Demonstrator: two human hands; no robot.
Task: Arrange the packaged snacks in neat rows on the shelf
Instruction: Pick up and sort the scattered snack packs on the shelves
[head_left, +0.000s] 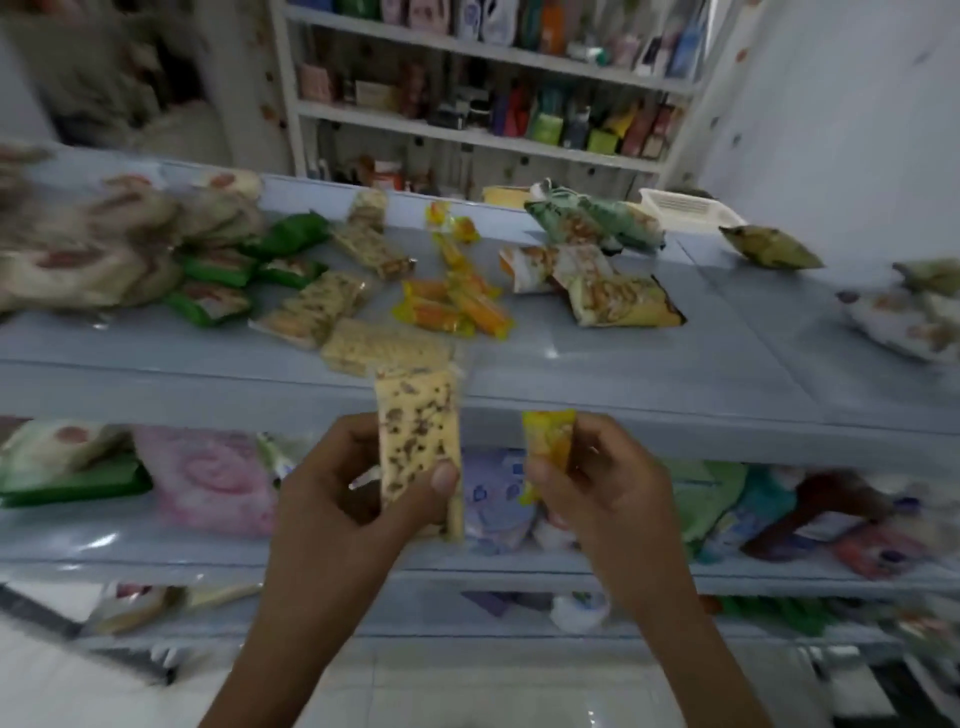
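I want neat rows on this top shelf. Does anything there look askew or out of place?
Yes. On the top shelf nothing is in rows: the orange packets lie in a crisscrossed heap, the cracker packs sit at different angles, and the green packets are jumbled against the pile at the left end.

Dim, motion-blurred, edges warped

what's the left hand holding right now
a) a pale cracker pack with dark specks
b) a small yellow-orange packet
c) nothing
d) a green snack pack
a: the left hand grips a pale cracker pack with dark specks upright, thumb across its front, while the small yellow-orange packet is in the right hand.
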